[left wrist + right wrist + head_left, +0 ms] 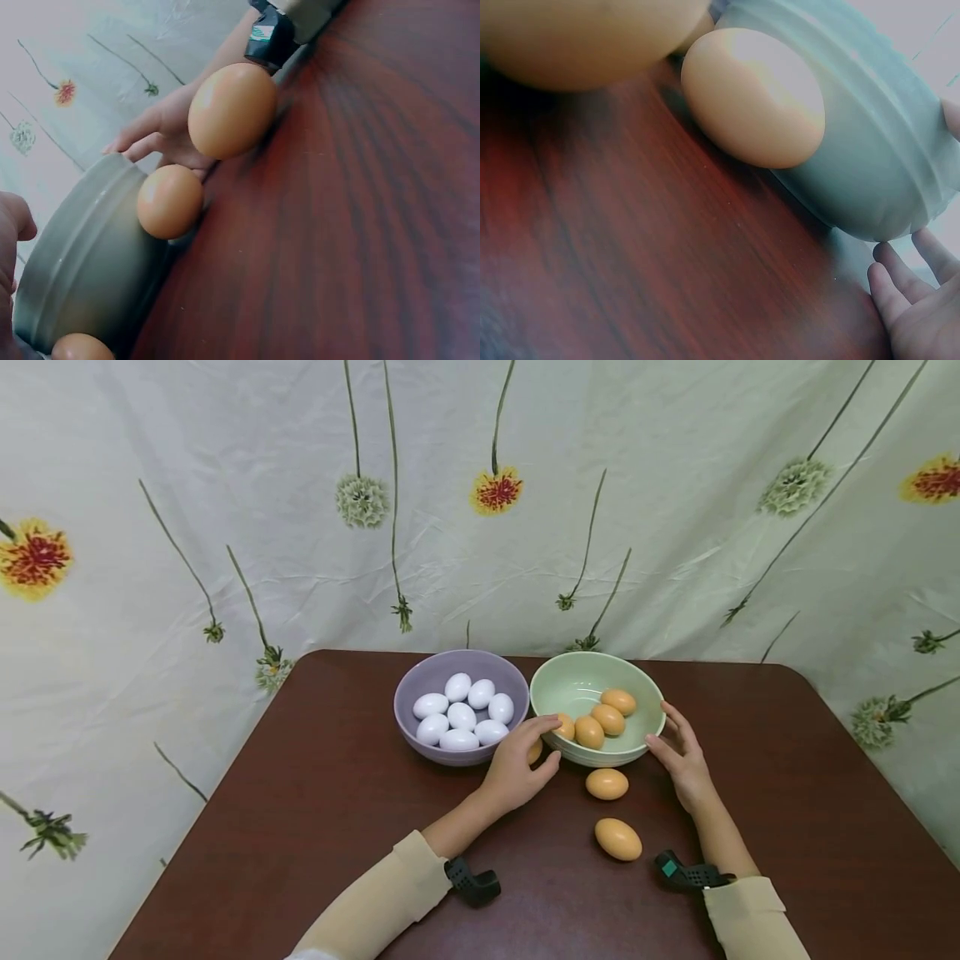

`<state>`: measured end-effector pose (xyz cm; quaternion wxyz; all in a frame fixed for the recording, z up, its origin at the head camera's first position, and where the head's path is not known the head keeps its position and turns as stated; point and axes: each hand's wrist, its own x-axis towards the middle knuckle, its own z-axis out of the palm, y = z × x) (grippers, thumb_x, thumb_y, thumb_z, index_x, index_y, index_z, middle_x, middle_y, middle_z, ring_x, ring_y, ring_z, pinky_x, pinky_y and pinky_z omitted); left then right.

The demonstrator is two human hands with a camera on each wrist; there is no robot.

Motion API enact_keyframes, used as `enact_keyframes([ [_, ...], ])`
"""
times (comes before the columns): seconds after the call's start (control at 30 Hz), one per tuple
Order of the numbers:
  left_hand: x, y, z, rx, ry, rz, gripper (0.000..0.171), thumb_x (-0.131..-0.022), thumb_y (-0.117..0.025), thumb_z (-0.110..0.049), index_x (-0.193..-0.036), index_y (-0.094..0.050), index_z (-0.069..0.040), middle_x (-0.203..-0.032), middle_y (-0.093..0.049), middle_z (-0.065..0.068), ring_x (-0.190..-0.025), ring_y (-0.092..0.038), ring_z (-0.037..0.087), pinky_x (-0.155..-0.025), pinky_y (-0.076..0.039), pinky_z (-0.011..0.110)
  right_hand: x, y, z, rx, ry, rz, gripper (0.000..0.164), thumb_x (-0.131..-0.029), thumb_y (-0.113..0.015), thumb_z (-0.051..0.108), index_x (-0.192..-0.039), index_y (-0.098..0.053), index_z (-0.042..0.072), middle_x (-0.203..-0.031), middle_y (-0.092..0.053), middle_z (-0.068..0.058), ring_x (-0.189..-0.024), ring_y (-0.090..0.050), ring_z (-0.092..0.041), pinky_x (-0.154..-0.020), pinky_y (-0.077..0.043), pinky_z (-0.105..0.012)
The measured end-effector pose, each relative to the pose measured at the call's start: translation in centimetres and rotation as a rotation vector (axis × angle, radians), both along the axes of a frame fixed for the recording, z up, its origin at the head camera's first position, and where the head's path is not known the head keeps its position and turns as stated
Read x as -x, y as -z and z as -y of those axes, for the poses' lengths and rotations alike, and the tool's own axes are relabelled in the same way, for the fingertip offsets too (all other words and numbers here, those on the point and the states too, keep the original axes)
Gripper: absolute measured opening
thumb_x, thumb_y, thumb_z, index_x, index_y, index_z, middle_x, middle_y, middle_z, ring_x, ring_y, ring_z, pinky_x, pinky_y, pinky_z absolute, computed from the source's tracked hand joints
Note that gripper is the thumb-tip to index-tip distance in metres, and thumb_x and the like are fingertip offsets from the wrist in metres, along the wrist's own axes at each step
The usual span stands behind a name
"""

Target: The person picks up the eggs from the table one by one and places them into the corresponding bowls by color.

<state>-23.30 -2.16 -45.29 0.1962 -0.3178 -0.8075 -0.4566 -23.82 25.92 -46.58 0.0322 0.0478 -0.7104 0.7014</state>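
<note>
My left hand [520,767] is at the near left side of the green bowl [583,760], its fingertips right at the rim. An orange-brown egg [535,751] shows between its thumb and fingers; in the left wrist view that egg [82,347] lies low beside the bowl wall. Opposite, my right hand [681,762] touches the bowl's right side with spread fingertips and thumb. Inside the bowl sit several brown eggs [608,719], one partly overlapped by the left fingertips. Two more, a nearer egg [618,839] and a farther egg [607,783], lie before the bowl.
A purple bowl [405,727] holding several white eggs [461,717] stands just left of the green one. Both bowls are near the back of the dark red-brown table [315,827]. A white flowered cloth [435,560] hangs behind it.
</note>
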Motion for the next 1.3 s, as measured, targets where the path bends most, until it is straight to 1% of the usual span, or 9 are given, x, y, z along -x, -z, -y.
enact_keyframes([
  [0.1,-0.5,0.3,0.4,-0.018,-0.008,-0.006,0.042,-0.087,-0.067,-0.008,-0.128,-0.059,0.001,-0.131,-0.059,0.011,-0.123,-0.053,0.023,-0.103,-0.040,0.036,0.0,0.1,0.0,0.000,-0.002,-0.005,0.062,-0.100,-0.054,0.013,-0.155,-0.026,0.019,-0.153,-0.020,-0.026,-0.119,-0.044,-0.012,-0.091,-0.039,-0.013],
  [0.2,-0.9,0.5,0.7,-0.020,-0.006,0.010,0.045,-0.087,-0.067,-0.008,-0.130,-0.057,0.001,-0.132,-0.058,0.012,-0.124,-0.052,0.023,-0.104,-0.040,0.036,0.1,0.1,0.0,0.002,-0.005,-0.011,0.062,-0.100,-0.054,0.013,-0.155,-0.026,0.018,-0.153,-0.019,-0.027,-0.118,-0.044,-0.011,-0.091,-0.039,-0.013],
  [0.4,-1.7,1.0,1.1,0.022,-0.041,0.054,0.048,-0.087,-0.067,-0.010,-0.134,-0.055,-0.004,-0.135,-0.056,0.011,-0.128,-0.049,0.023,-0.105,-0.038,0.038,0.0,0.0,0.0,0.004,-0.001,-0.004,0.062,-0.100,-0.054,0.012,-0.155,-0.025,0.017,-0.153,-0.019,-0.027,-0.118,-0.044,-0.011,-0.090,-0.039,-0.013],
  [0.53,-2.0,1.2,1.1,0.045,-0.047,0.087,0.051,-0.088,-0.066,-0.011,-0.137,-0.053,-0.005,-0.142,-0.050,0.013,-0.132,-0.045,0.027,-0.106,-0.037,0.042,0.0,0.0,0.0,0.008,0.002,-0.002,0.062,-0.100,-0.054,0.012,-0.155,-0.026,0.017,-0.153,-0.020,-0.026,-0.118,-0.044,-0.012,-0.090,-0.040,-0.013],
  [0.67,-2.1,1.3,1.2,0.092,-0.044,0.142,0.055,-0.088,-0.065,-0.014,-0.141,-0.049,-0.004,-0.147,-0.043,0.017,-0.136,-0.040,0.030,-0.107,-0.035,0.046,0.0,0.2,0.0,0.005,-0.003,-0.008,0.062,-0.100,-0.055,0.013,-0.155,-0.027,0.018,-0.153,-0.020,-0.026,-0.117,-0.045,-0.010,-0.090,-0.040,-0.013],
  [0.8,-2.2,1.3,1.2,0.140,-0.039,0.181,0.060,-0.089,-0.065,-0.016,-0.144,-0.045,-0.003,-0.150,-0.037,0.021,-0.138,-0.036,0.033,-0.107,-0.034,0.049,0.1,0.3,0.0,0.004,-0.002,-0.015,0.061,-0.100,-0.055,0.013,-0.154,-0.027,0.018,-0.152,-0.020,-0.026,-0.115,-0.046,-0.007,-0.089,-0.040,-0.013],
  [0.9,-2.2,1.3,1.2,0.157,-0.041,0.201,0.062,-0.089,-0.065,-0.017,-0.145,-0.043,-0.003,-0.151,-0.035,0.022,-0.139,-0.034,0.034,-0.108,-0.033,0.049,0.1,0.3,0.0,0.009,-0.001,-0.020,0.061,-0.100,-0.054,0.012,-0.154,-0.027,0.017,-0.152,-0.021,-0.025,-0.115,-0.046,-0.009,-0.089,-0.041,-0.013],
  [1.07,-2.4,1.2,1.0,0.164,-0.062,0.216,0.062,-0.089,-0.064,-0.018,-0.145,-0.043,-0.002,-0.149,-0.037,0.022,-0.137,-0.035,0.036,-0.107,-0.035,0.050,0.1,0.2,0.0,0.013,-0.007,-0.025,0.061,-0.100,-0.054,0.011,-0.155,-0.027,0.018,-0.153,-0.020,-0.025,-0.117,-0.045,-0.011,-0.089,-0.040,-0.013],
  [1.3,-2.6,1.4,0.6,0.206,-0.119,0.177,0.058,-0.086,-0.067,-0.014,-0.139,-0.050,0.001,-0.137,-0.049,0.023,-0.125,-0.047,0.039,-0.101,-0.041,0.049,0.1,0.2,0.0,0.006,-0.006,-0.014,0.062,-0.100,-0.053,0.011,-0.155,-0.025,0.017,-0.153,-0.020,-0.023,-0.118,-0.044,-0.013,-0.090,-0.040,-0.013],
])
